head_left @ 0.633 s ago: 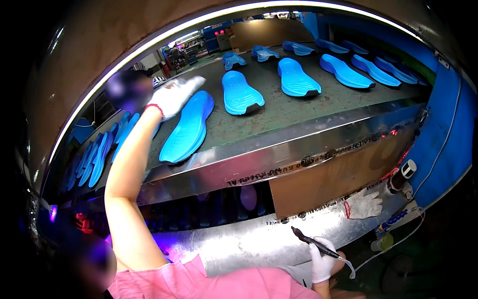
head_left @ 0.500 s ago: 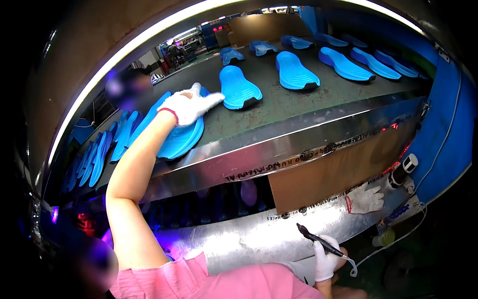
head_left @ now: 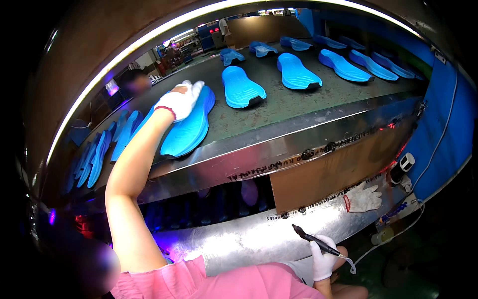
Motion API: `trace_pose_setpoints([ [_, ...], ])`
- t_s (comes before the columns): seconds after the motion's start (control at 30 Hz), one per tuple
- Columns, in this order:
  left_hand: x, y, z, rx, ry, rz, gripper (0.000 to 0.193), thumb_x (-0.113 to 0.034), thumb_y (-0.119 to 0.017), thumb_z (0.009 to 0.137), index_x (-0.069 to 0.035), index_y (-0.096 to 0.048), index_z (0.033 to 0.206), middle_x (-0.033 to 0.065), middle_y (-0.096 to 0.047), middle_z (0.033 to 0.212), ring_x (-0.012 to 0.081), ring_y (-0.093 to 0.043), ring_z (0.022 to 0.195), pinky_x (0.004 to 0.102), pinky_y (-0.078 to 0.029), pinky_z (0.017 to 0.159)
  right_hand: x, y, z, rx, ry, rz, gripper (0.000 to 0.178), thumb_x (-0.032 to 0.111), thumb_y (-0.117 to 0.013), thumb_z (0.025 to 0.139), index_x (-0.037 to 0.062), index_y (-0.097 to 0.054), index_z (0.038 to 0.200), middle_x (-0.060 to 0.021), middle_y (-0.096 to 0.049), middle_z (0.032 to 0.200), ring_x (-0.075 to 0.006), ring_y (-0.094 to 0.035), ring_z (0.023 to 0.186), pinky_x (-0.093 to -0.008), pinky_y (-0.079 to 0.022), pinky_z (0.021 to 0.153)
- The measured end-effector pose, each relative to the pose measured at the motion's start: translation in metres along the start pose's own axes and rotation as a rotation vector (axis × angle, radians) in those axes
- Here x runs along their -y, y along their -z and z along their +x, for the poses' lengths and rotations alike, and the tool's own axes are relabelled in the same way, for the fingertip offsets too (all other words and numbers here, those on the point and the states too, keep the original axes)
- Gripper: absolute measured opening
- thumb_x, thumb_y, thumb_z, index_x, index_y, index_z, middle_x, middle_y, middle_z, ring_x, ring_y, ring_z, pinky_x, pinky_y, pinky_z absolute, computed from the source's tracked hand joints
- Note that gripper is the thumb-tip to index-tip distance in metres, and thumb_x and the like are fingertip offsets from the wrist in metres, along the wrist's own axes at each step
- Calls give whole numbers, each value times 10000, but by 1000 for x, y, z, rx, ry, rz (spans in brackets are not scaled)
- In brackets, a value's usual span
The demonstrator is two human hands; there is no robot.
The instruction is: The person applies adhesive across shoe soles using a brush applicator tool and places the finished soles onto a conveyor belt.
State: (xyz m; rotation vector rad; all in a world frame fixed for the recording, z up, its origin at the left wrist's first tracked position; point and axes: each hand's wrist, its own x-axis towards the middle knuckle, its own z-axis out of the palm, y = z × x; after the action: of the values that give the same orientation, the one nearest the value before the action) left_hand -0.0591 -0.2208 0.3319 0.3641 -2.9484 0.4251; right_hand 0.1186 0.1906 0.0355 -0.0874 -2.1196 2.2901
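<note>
My left hand (head_left: 180, 101), in a white glove with a red cuff, is closed at the upper end of a blue shoe sole (head_left: 186, 134) on the conveyor belt. Its fingertips are partly hidden behind the sole's edge. Low at the right, my right hand (head_left: 322, 259), also white-gloved, grips a slim black pen-shaped tool (head_left: 318, 240) with a dark tip pointing up and left. A pale tube or cord trails from the tool's rear end. Just right of my left hand lies another blue shoe sole (head_left: 242, 87) with a black patch at its near end.
More blue soles (head_left: 298, 72) stand along the dark green belt (head_left: 279, 112), and several lean at the left (head_left: 99, 159). A metal ledge (head_left: 239, 239) below bears a loose white glove (head_left: 364, 198) and a black-and-white cylinder (head_left: 402, 168). Another person (head_left: 137, 82) is beyond the belt.
My left hand's stretched fingers have drawn in onto the sole, which now stands a little farther right and more in sight. The right hand with its tool has shifted slightly left.
</note>
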Motion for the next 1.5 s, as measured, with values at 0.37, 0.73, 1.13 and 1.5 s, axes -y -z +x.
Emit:
trace_pose_setpoints([
  [0.37, -25, 47, 5, 36, -2, -104, 778, -577, -618, 782, 43, -549, 1247, 268, -576, 1222, 353, -561, 1152, 398, -456, 948, -6, -14, 8, -76, 16, 34, 239, -5, -688, 808, -37, -620, 1035, -79, -646, 944, -143, -613, 836, -259, -507, 780],
  [0.73, 180, 10, 57, -105, 201, -330, 630, -549, -579, 865, -60, -604, 1261, 199, -558, 1332, 268, -544, 1204, 330, -390, 1039, -31, -15, 11, -29, 41, 24, 245, -6, -681, 820, -40, -606, 1050, -78, -646, 918, -121, -598, 768, -244, -503, 709],
  [1.13, 51, -10, -11, 45, 140, -141, 824, -577, -664, 760, 84, -542, 1236, 281, -578, 1248, 362, -572, 1169, 379, -455, 969, -29, -5, -5, -41, 90, -13, 252, -4, -692, 818, -27, -603, 1053, -83, -644, 948, -141, -614, 793, -257, -515, 737],
  [1.5, 4, -17, 43, 14, 145, -58, 652, -615, -484, 871, -79, -645, 1206, 215, -544, 1334, 331, -528, 1233, 403, -409, 1031, -7, -3, -18, -108, 61, 62, 221, 33, -709, 818, -23, -645, 1022, -79, -670, 973, -146, -629, 893, -264, -499, 813],
])
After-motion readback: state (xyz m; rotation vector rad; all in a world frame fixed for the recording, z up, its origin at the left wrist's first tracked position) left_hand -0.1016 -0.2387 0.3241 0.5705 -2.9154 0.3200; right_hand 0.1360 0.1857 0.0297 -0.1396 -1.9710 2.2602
